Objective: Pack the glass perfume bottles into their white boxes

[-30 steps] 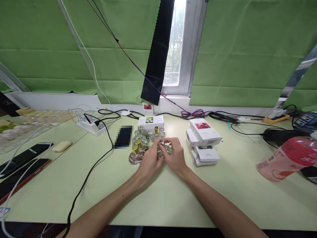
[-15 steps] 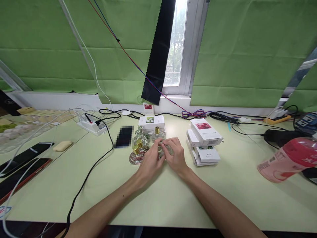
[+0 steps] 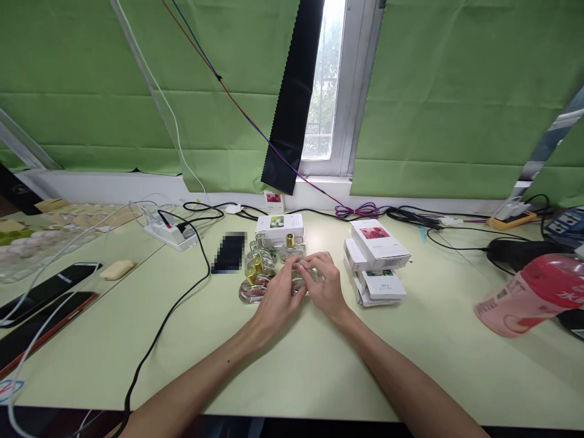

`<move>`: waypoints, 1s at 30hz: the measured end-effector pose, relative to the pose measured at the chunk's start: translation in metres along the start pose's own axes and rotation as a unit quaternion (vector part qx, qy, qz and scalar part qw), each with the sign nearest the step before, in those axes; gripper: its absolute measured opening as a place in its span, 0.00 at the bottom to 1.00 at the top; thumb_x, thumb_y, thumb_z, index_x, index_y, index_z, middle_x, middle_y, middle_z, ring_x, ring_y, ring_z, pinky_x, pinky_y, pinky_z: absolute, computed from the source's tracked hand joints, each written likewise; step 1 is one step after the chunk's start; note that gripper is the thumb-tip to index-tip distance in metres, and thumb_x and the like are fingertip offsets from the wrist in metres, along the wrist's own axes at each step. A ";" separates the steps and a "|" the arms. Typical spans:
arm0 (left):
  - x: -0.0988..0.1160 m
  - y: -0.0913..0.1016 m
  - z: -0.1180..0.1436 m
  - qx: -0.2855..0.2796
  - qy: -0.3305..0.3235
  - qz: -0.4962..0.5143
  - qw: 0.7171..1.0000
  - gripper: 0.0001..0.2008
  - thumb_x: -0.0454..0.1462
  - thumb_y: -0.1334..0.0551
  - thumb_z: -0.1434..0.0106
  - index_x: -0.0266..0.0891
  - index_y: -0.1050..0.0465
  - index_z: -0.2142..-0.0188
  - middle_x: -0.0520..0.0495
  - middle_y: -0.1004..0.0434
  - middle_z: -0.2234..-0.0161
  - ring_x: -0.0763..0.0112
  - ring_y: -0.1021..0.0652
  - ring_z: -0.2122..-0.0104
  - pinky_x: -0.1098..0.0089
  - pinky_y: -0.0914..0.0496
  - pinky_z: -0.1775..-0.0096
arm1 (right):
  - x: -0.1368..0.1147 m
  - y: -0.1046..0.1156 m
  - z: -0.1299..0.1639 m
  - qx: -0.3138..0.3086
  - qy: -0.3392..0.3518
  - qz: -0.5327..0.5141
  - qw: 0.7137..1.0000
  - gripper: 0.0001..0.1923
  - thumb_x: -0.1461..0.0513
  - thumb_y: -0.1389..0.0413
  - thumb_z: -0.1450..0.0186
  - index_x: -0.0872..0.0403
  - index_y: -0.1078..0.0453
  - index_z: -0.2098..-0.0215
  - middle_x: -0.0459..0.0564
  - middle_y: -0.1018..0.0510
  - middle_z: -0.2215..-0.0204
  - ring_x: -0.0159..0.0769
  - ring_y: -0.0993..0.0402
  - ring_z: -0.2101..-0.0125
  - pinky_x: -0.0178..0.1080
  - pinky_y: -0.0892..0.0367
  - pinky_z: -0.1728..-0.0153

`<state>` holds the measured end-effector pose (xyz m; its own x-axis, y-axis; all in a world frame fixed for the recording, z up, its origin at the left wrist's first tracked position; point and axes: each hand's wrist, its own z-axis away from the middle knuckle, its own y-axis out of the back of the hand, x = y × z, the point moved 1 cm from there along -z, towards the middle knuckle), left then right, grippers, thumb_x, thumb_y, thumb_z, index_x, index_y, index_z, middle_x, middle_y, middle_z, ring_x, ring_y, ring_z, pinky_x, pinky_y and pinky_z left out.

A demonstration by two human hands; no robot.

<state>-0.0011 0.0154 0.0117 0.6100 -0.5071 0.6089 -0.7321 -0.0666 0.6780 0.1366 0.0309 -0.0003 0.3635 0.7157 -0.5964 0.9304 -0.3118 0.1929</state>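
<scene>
Both hands meet over a small clear glass bottle that sits low on the counter, just right of a cluster of gold-capped bottles. The left hand wraps the bottle's near side, fingers curled narrow around it; the right hand pinches at its top, fingertips close together, though what exactly they grip is hidden. To work the top well, the left hand should steady the glass body firmly against the counter while the right turns or presses with light, even force. The neighbouring bottles stand close, so elbows and wrists need small movements. A stack of white boxes lies to the right.
</scene>
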 end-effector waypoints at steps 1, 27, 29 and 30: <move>0.000 0.000 0.000 -0.001 0.001 0.001 1.000 0.24 0.33 0.42 0.35 0.40 0.40 0.40 0.53 0.28 0.69 0.72 0.29 0.76 0.70 0.33 0.66 | 0.000 0.000 0.000 -0.001 -0.004 -0.001 1.000 0.08 0.66 0.42 0.32 0.50 0.30 0.69 0.49 0.23 0.68 0.41 0.30 0.62 0.44 0.29 0.60; 0.000 0.000 0.000 -0.003 0.003 -0.002 1.000 0.25 0.31 0.42 0.37 0.40 0.41 0.40 0.52 0.27 0.68 0.72 0.28 0.75 0.71 0.34 0.67 | -0.003 0.003 -0.006 -0.032 0.024 0.009 0.999 0.11 0.68 0.45 0.33 0.50 0.32 0.72 0.48 0.25 0.69 0.40 0.33 0.63 0.43 0.32 0.62; 0.000 0.000 0.000 -0.002 0.002 -0.002 1.000 0.25 0.32 0.41 0.36 0.40 0.41 0.40 0.53 0.27 0.68 0.72 0.28 0.75 0.71 0.35 0.67 | -0.002 0.003 -0.005 -0.028 0.028 0.003 0.999 0.11 0.68 0.44 0.32 0.50 0.31 0.72 0.49 0.25 0.69 0.40 0.33 0.63 0.43 0.32 0.62; 0.001 0.000 0.000 -0.002 0.002 -0.002 1.000 0.25 0.32 0.41 0.36 0.40 0.41 0.40 0.53 0.27 0.68 0.72 0.28 0.75 0.71 0.35 0.67 | -0.001 0.002 -0.005 -0.026 0.026 0.001 0.999 0.10 0.68 0.44 0.32 0.50 0.31 0.72 0.49 0.25 0.69 0.40 0.32 0.64 0.43 0.32 0.62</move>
<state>-0.0003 0.0152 0.0123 0.6143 -0.5036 0.6074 -0.7281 -0.0650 0.6824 0.1386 0.0323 0.0051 0.3652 0.7474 -0.5550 0.9307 -0.2809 0.2342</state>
